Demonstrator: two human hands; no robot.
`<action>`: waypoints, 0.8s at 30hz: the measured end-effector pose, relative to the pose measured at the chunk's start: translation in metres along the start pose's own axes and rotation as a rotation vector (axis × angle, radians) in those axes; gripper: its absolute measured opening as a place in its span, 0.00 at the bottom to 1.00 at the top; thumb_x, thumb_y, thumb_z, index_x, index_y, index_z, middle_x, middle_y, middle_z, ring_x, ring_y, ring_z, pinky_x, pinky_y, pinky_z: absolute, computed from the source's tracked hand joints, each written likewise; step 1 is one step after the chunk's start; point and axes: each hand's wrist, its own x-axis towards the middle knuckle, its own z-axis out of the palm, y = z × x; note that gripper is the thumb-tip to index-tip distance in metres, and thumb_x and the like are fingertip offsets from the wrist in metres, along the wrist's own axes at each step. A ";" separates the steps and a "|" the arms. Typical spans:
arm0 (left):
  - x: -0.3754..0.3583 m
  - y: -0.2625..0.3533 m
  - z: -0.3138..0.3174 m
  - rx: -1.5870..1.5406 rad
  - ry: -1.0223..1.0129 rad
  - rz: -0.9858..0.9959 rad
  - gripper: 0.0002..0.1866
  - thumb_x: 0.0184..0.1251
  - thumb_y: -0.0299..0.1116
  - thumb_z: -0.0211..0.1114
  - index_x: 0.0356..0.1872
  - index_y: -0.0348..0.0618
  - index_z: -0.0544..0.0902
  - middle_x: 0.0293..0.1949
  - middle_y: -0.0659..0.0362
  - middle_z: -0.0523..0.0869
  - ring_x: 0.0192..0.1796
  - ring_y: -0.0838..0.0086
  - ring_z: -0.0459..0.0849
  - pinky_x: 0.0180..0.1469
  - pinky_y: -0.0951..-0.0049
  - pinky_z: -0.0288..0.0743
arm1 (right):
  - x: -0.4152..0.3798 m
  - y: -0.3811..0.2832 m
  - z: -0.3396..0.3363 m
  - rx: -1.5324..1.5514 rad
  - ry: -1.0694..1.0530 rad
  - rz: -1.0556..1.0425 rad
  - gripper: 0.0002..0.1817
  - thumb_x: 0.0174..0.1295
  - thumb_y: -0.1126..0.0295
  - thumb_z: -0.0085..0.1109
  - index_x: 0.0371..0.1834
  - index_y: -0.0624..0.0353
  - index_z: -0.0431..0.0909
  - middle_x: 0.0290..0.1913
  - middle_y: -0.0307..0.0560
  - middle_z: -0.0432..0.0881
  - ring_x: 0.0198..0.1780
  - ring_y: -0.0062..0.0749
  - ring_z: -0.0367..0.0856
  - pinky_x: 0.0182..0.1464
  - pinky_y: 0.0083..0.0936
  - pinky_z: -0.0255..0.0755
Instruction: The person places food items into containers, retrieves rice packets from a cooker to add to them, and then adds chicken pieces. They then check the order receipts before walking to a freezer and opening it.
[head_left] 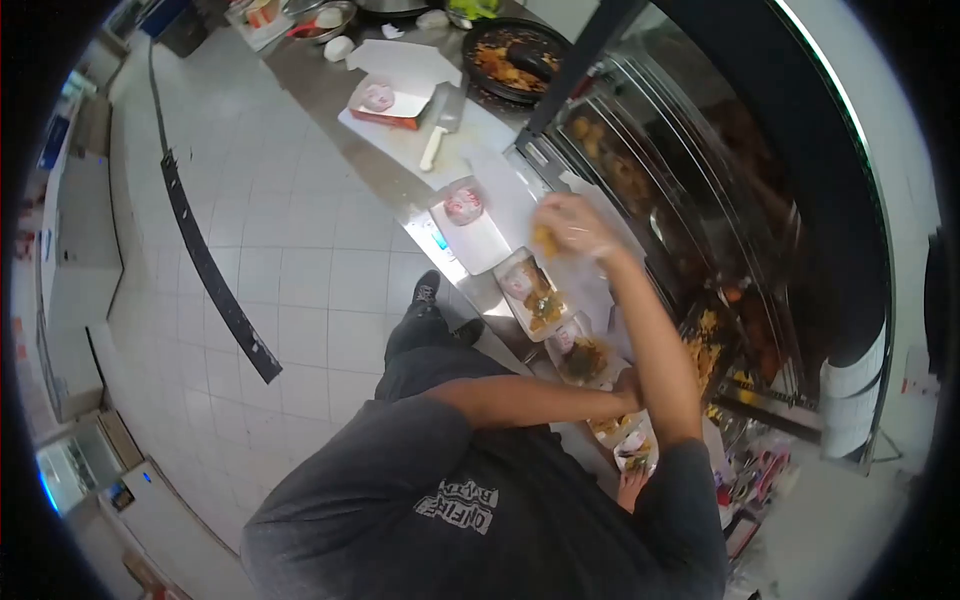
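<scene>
Gloved right hand (575, 228) over food tray (533, 293)

The right arm is stretching out long and nearly straight over the counter (322, 82), forearm bare. The right hand (572, 228) is hovering above the counter, wearing a thin clear glove, its fingers curling inward; it is blurred. The left arm is bending at the elbow and crossing in front of the torso, with the left hand (627, 388) resting at the counter's near edge, its fingers too small to read.
</scene>
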 end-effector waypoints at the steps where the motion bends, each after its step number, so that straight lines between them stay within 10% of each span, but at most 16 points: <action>1: -0.010 0.018 -0.003 0.206 -0.080 -0.022 0.12 0.57 0.34 0.65 0.33 0.32 0.81 0.29 0.47 0.85 0.31 0.59 0.85 0.39 0.59 0.77 | 0.019 -0.015 0.018 0.025 -0.105 0.033 0.14 0.63 0.58 0.55 0.38 0.58 0.78 0.34 0.45 0.85 0.28 0.26 0.83 0.32 0.23 0.77; 6: -0.023 0.034 -0.006 0.231 -0.213 -0.044 0.13 0.58 0.35 0.65 0.35 0.33 0.80 0.30 0.49 0.84 0.32 0.61 0.84 0.39 0.60 0.77 | 0.113 0.002 0.097 -0.948 -0.334 0.010 0.21 0.53 0.55 0.60 0.41 0.60 0.83 0.38 0.58 0.85 0.43 0.42 0.86 0.46 0.34 0.78; 24: -0.032 0.047 -0.016 0.380 -0.238 -0.022 0.20 0.60 0.42 0.67 0.42 0.34 0.76 0.35 0.54 0.82 0.36 0.68 0.80 0.40 0.64 0.74 | 0.103 0.031 0.120 -0.903 -0.041 -0.051 0.18 0.54 0.52 0.59 0.37 0.52 0.83 0.40 0.58 0.84 0.45 0.51 0.83 0.50 0.44 0.74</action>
